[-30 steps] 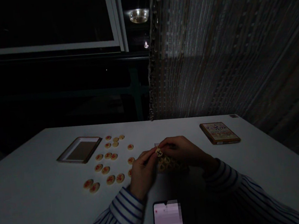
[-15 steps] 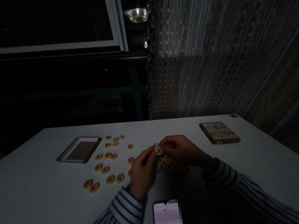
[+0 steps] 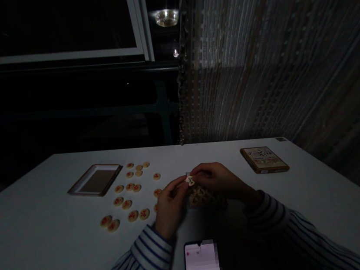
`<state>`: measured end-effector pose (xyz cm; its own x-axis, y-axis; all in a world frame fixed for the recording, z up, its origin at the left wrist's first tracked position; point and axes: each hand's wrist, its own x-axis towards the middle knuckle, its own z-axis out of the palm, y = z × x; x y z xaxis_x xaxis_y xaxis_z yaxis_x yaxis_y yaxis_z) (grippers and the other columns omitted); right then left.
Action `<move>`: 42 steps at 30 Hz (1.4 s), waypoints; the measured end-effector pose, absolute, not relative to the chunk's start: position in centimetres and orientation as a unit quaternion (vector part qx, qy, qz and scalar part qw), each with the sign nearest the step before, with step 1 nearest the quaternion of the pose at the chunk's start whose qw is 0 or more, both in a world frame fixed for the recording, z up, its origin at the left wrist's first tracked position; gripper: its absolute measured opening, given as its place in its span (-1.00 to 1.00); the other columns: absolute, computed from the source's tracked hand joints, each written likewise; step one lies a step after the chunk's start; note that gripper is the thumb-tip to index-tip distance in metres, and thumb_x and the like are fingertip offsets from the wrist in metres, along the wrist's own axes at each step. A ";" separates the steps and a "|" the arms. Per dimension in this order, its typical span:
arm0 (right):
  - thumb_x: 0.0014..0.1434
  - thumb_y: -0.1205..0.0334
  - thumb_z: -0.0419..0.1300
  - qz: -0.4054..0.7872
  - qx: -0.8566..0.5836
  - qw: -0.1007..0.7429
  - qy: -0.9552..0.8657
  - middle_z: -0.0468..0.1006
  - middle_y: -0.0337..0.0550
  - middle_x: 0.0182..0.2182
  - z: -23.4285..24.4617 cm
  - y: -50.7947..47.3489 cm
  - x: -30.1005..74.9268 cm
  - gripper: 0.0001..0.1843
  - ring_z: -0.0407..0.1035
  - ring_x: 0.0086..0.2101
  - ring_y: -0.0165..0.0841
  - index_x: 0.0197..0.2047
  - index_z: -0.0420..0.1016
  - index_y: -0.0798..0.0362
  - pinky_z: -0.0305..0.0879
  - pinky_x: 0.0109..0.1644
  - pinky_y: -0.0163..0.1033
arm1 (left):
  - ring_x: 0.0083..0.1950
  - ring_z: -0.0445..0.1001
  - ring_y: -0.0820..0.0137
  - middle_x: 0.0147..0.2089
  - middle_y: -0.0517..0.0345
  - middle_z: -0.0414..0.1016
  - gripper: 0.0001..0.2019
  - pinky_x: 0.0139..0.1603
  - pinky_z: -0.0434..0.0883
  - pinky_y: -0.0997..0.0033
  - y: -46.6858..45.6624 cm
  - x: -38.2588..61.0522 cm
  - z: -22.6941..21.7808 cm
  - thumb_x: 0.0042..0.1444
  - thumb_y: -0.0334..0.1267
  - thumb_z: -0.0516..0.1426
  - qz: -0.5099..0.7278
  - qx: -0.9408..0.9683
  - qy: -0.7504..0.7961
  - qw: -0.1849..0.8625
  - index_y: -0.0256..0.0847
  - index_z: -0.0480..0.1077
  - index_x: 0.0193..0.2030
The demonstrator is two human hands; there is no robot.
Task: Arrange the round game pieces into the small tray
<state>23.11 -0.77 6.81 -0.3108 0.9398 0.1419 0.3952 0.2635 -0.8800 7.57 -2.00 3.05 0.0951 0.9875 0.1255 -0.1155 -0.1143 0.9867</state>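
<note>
Black-marked disc (image 3: 190,180), pinched between the nearly closed fingertips of left hand (image 3: 170,208) and right hand (image 3: 220,179), near other discs (image 3: 194,200). Probably light, hard and slightly slippery; its rim seems the place to hold. Red-marked pieces (image 3: 132,215) lie leftward on a white table (image 3: 48,238).

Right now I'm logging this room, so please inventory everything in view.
Table: one, white, centre
Loose pieces: about seventeen, cream and red, left
Bunched pieces: several, cream, centre
Held piece: one, cream, centre
Tray: one, brown rim, left
Box: one, brown, right
Phone: one, pinkish screen, bottom
Patch: one, grey, far right
Window frame: one, white, upper left
Railing: one, dark, behind
String curtain: one, greyish, right
Lights: two, pale, top
Sleeves: two, blue stripes, bottom
Left hand, right hand: bare, centre
</note>
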 end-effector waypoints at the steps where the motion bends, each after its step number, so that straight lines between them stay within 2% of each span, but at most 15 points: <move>1: 0.02 0.15 0.11 0.380 -0.470 0.350 -0.715 0.52 -0.14 -0.35 6.8 -0.8 23.1 -0.75 0.40 -0.32 -0.38 -0.25 0.43 0.09 0.31 -0.25 -0.29 | -0.18 0.46 0.31 -0.22 -0.01 0.51 -0.66 -0.12 0.38 0.32 -2.0 7.6 3.0 -0.08 -0.15 0.14 0.531 0.523 0.415 0.522 -0.30 0.41 -0.17; 7: 0.02 0.16 0.12 0.350 -0.473 0.321 -0.742 0.51 -0.16 -0.35 6.8 -0.8 23.2 -0.74 0.39 -0.34 -0.39 -0.21 0.43 0.07 0.30 -0.27 -0.31 | -0.17 0.45 0.33 -0.21 0.01 0.51 -0.71 -0.09 0.36 0.35 -1.9 7.5 3.0 -0.08 -0.17 0.14 0.536 0.530 0.424 0.503 -0.28 0.44 -0.22; 17: 0.02 0.17 0.13 0.317 -0.483 0.317 -0.752 0.50 -0.20 -0.41 7.1 -1.0 23.0 -0.79 0.38 -0.39 -0.42 -0.26 0.43 0.06 0.26 -0.32 -0.33 | -0.17 0.45 0.35 -0.22 0.04 0.52 -0.73 -0.11 0.37 0.38 -1.9 7.6 2.9 -0.08 -0.20 0.15 0.533 0.534 0.420 0.505 -0.26 0.45 -0.22; 23: 0.07 0.18 0.07 0.293 -0.472 0.306 -0.773 0.51 -0.20 -0.38 7.3 -1.0 23.2 -0.79 0.38 -0.36 -0.42 -0.26 0.44 0.05 0.25 -0.29 -0.32 | -0.26 0.48 0.36 -0.29 0.03 0.53 -0.72 -0.19 0.41 0.37 -2.0 7.8 3.1 -0.12 -0.21 0.18 0.527 0.511 0.421 0.533 -0.28 0.44 -0.23; 31: 0.09 0.17 0.04 0.198 -0.459 0.252 -0.828 0.51 -0.19 -0.30 7.6 -1.2 23.1 -0.73 0.37 -0.30 -0.38 -0.14 0.40 0.00 0.22 -0.22 -0.29 | -0.28 0.47 0.38 -0.32 0.06 0.53 -0.76 -0.21 0.40 0.41 -2.1 7.6 3.5 -0.14 -0.23 0.18 0.539 0.506 0.452 0.499 -0.27 0.45 -0.29; 36: 0.06 0.11 0.09 0.108 -0.448 0.211 -0.862 0.49 -0.14 -0.23 7.6 -1.2 22.9 -0.67 0.33 -0.22 -0.31 -0.11 0.38 0.02 0.17 -0.14 -0.22 | -0.21 0.46 0.36 -0.27 0.05 0.53 -0.73 -0.13 0.37 0.38 -1.8 7.5 2.9 -0.11 -0.17 0.16 0.539 0.505 0.452 0.500 -0.26 0.44 -0.26; 42: 0.10 0.11 0.05 0.059 -0.444 0.212 -0.869 0.48 -0.12 -0.22 7.4 -1.1 22.9 -0.68 0.31 -0.20 -0.32 -0.11 0.38 0.06 0.16 -0.11 -0.20 | -0.12 0.42 0.34 -0.19 0.06 0.51 -0.71 -0.01 0.29 0.32 -1.5 7.3 2.1 -0.07 -0.12 0.14 0.530 0.525 0.447 0.493 -0.23 0.44 -0.22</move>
<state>22.91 -1.08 7.38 -0.5157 0.7965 0.3157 0.7468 0.5985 -0.2899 7.28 -1.47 2.07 0.0368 0.9926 0.1156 -0.0535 -0.1136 0.9921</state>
